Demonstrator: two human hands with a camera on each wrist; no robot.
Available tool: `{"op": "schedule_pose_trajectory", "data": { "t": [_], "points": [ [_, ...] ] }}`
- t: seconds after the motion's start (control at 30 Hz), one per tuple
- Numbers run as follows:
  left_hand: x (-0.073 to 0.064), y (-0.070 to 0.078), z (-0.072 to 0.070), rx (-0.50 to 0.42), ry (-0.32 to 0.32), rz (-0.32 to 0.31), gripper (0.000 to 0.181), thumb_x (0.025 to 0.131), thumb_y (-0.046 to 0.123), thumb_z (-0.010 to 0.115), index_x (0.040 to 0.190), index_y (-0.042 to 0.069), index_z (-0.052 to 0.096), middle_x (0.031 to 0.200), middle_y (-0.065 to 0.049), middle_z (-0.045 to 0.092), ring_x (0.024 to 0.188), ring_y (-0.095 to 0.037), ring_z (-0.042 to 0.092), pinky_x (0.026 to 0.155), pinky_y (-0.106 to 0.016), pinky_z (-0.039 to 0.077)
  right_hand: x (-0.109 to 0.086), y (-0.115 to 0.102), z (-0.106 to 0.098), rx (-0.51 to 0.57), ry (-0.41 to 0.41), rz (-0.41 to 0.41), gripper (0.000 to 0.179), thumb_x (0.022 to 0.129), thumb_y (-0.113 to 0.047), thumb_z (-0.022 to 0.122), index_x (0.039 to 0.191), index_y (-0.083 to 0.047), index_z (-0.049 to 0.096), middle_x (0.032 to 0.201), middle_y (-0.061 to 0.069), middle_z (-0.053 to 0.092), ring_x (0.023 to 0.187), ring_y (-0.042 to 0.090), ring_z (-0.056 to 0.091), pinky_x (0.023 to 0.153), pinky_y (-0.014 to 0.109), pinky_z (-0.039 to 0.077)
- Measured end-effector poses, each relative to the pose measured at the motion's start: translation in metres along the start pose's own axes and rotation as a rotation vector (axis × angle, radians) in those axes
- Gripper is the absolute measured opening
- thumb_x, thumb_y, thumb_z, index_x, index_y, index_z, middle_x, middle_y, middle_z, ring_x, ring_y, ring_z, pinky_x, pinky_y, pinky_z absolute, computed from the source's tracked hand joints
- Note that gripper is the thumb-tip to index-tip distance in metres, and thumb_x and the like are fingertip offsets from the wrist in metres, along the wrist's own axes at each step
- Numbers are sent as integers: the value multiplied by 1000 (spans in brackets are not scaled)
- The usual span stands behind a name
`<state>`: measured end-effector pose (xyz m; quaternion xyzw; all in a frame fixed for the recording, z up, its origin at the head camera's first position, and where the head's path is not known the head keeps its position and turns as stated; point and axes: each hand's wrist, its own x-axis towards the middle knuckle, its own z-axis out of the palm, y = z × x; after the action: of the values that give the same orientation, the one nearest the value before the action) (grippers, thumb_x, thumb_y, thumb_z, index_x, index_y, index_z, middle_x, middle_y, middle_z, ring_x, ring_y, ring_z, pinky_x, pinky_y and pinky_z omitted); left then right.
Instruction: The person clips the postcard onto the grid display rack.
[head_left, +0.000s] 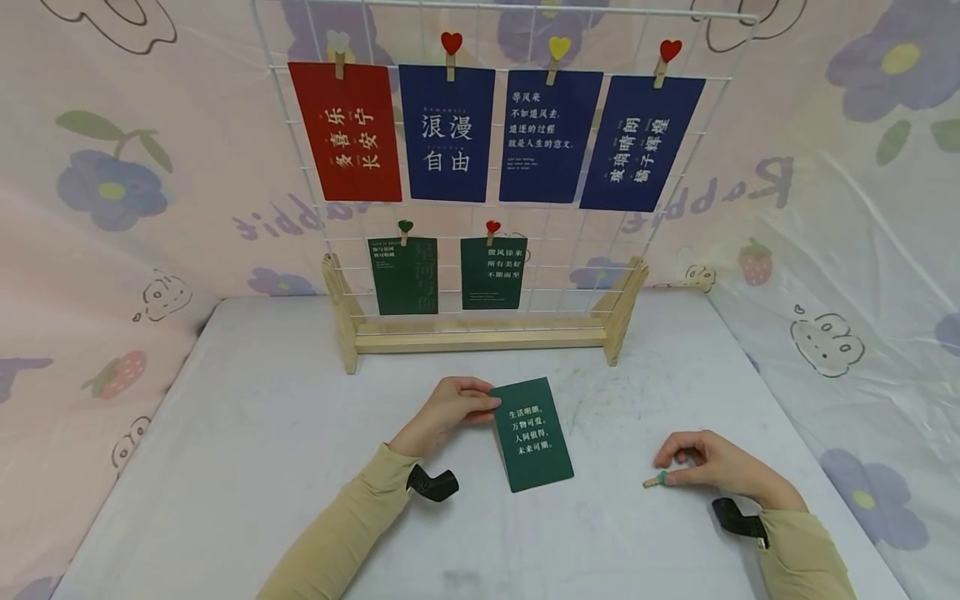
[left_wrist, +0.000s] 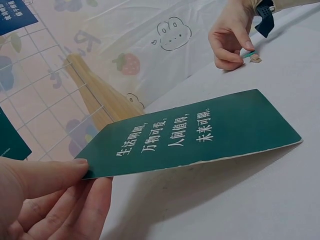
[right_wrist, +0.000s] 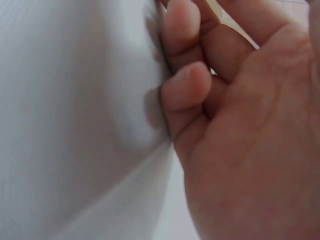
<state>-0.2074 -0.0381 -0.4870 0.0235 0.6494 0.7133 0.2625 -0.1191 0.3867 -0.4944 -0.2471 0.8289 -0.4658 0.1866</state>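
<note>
A dark green card [head_left: 534, 437] with white writing is pinched at its upper left corner by my left hand [head_left: 454, 408]. In the left wrist view the thumb lies on top of the card [left_wrist: 165, 132] and the fingers are beneath, with the card tilted over the table. Off to the right, my right hand [head_left: 712, 465] pinches a small wooden clothespin [head_left: 651, 482] with a green top, low over the table. The right wrist view shows curled fingers [right_wrist: 187, 87] close to the white surface, with the clothespin hidden there.
Behind the hands stands a white wire grid rack [head_left: 562, 287] on a wooden base [head_left: 480, 340]. A red card [head_left: 348, 133], several blue cards [head_left: 447, 133] and two green cards [head_left: 492, 275] hang from it by heart clothespins. A patterned cloth [head_left: 847, 208] surrounds the white table [head_left: 247, 433].
</note>
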Motion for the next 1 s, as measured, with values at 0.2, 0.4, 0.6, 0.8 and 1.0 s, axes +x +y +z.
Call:
{"op": "schedule_pose_trajectory", "data": {
  "t": [0.2, 0.4, 0.6, 0.8, 1.0],
  "points": [
    [0, 1, 0, -5, -11, 10, 29, 86, 3, 70, 111, -8, 60, 95, -15, 70, 80, -19, 69, 81, -38, 55, 0, 2, -1, 27, -32, -98, 13, 85, -4, 70, 98, -6, 68, 97, 10, 64, 86, 17, 55, 73, 23, 47],
    [-4, 8, -1, 11, -31, 0, 28, 87, 2, 69, 112, -9, 59, 95, -16, 70, 80, -20, 69, 85, -42, 53, 1, 3, -1, 63, -48, -151, 15, 84, 2, 69, 98, -3, 69, 96, 13, 64, 88, 18, 56, 71, 24, 48],
    [-19, 23, 3, 27, -28, -11, 29, 88, 2, 68, 112, -9, 59, 96, -17, 70, 81, -20, 69, 89, -45, 50, 0, 2, -1, 64, -42, -94, 11, 85, -1, 69, 95, -4, 70, 95, 12, 64, 85, 16, 57, 68, 26, 48],
    [-21, 25, 2, 36, -25, 6, 28, 89, 3, 67, 112, -9, 59, 95, -17, 70, 81, -20, 69, 90, -47, 49, -1, 2, -1, 54, -22, -53, 8, 87, -4, 68, 94, -6, 70, 95, 10, 65, 84, 14, 57, 67, 27, 47],
    [-11, 16, 0, 45, -13, 5, 31, 88, 6, 69, 114, -7, 60, 94, -14, 70, 78, -17, 68, 89, -46, 51, -3, 1, -2, 36, 23, 11, 7, 89, -7, 67, 96, -8, 69, 98, 9, 66, 82, 12, 58, 65, 26, 48]
  ]
}}
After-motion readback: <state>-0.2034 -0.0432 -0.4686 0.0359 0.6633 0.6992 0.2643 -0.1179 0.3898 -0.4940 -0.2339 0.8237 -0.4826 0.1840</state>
